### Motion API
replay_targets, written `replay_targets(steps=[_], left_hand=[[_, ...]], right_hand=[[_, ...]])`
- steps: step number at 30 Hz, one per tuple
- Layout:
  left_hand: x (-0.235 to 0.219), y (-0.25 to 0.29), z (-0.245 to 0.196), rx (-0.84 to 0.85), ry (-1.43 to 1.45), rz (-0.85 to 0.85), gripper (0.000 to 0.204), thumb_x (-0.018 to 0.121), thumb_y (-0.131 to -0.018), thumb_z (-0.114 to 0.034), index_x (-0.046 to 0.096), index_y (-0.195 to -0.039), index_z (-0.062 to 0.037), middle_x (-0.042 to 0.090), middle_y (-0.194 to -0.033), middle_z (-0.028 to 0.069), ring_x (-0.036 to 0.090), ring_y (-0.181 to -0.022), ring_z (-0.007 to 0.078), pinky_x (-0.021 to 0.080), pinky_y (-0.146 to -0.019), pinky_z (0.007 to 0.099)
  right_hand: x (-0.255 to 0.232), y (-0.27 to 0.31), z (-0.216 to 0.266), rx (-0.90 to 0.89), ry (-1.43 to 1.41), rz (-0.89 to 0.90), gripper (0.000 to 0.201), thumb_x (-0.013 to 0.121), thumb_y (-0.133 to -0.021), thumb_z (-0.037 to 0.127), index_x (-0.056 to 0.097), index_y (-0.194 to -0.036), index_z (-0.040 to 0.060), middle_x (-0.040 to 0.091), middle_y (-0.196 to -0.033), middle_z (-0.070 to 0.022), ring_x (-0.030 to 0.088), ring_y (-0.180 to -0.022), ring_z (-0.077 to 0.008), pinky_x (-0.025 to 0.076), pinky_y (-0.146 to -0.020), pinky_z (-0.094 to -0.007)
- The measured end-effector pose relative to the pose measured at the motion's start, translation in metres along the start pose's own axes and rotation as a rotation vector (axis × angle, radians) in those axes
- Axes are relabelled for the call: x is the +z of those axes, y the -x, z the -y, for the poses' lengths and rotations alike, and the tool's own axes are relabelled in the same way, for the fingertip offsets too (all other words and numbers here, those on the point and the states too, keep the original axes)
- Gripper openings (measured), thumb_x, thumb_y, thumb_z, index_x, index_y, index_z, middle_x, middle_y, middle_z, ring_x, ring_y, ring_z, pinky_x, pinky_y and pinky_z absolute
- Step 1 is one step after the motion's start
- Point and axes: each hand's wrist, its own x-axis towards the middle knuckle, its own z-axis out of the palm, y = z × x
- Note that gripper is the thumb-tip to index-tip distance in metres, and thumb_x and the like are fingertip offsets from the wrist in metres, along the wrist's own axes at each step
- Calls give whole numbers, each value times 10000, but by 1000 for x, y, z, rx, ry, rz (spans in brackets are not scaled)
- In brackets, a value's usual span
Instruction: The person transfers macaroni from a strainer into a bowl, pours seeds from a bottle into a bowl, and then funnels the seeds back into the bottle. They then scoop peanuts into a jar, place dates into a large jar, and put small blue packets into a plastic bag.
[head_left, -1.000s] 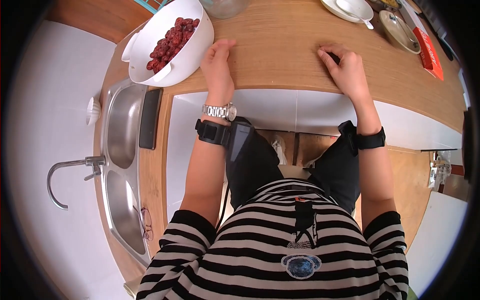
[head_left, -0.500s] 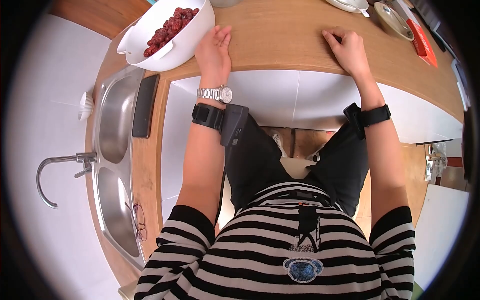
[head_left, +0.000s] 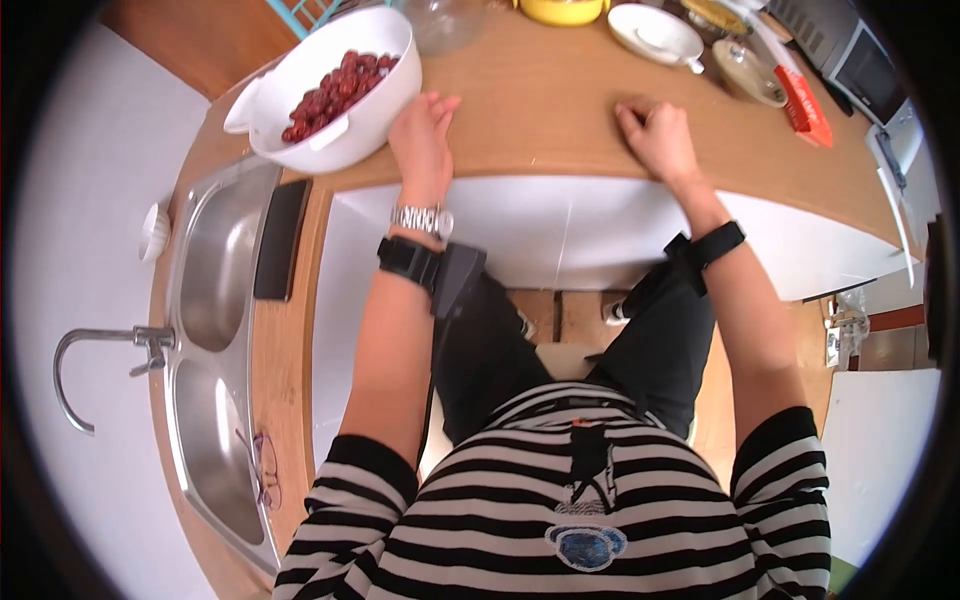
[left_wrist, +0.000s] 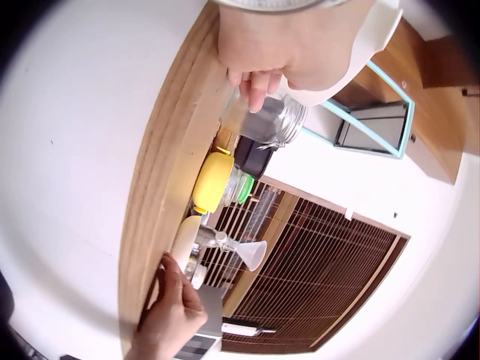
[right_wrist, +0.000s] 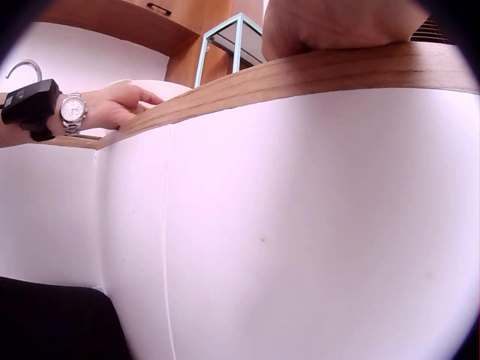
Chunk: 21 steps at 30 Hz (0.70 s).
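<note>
My left hand (head_left: pixel 422 140) rests near the counter's front edge, fingers relaxed and loosely bent, holding nothing. Right beside it stands a white two-handled plastic basin (head_left: pixel 385 115) with a heap of red dates (head_left: pixel 340 95) in it. Across the counter, my right hand (head_left: pixel 662 140) rests on the wooden top with its fingers loosely curled and nothing in it. In the left wrist view, the left hand (left_wrist: pixel 289 49) hangs at the top with fingertips by a glass jar (left_wrist: pixel 274 118). The right wrist view shows the right hand (right_wrist: pixel 337 28) on the counter edge, its fingers mostly hidden.
At the back right are a white dish (head_left: pixel 650 38), an oval bowl (head_left: pixel 748 75) and a red box (head_left: pixel 805 108). A yellow pot (head_left: pixel 562 10) stands at the far edge. To the left lie a double sink (head_left: pixel 225 270), a dark flat slab (head_left: pixel 282 240) and eyeglasses (head_left: pixel 267 470).
The head view has shifted, bringing the yellow pot and more of the counter's back into sight. Both hands stay resting on the counter, the right one slightly closer to the left.
</note>
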Motion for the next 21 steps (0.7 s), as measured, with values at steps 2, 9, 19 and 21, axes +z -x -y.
replay_targets(steps=[2,9,19,21], left_hand=[[2,4,5,107,-129,14,192,459,-815,-115,495,-858,69,534,-802,109,554,-751,190,433,-740,283],[8,10,3,140,-415,27,187,462,-827,-124,515,-852,54,555,-808,101,561,-765,167,432,-747,264],[41,17,6,157,-1722,365,584,392,-805,-443,327,-1229,-46,271,-1310,117,172,-1240,259,103,-969,500],[42,19,6,226,-1817,388,591,406,-803,-428,303,-1242,-47,260,-1314,122,190,-1232,275,115,-966,499]], right_hand=[[1,2,1,-57,-30,-5,142,522,-733,111,601,-768,-1,579,-735,-183,578,-674,-305,458,-621,-340],[-51,-41,13,-54,-105,256,152,550,-710,122,614,-777,1,599,-755,-168,582,-720,-282,458,-674,-330],[-137,-274,-103,374,-151,118,230,587,-732,219,590,-809,1,564,-700,-29,531,-613,-118,442,-540,-223],[-130,-299,-125,432,-67,113,246,603,-718,236,581,-799,5,556,-693,-27,523,-599,-126,440,-537,-230]])
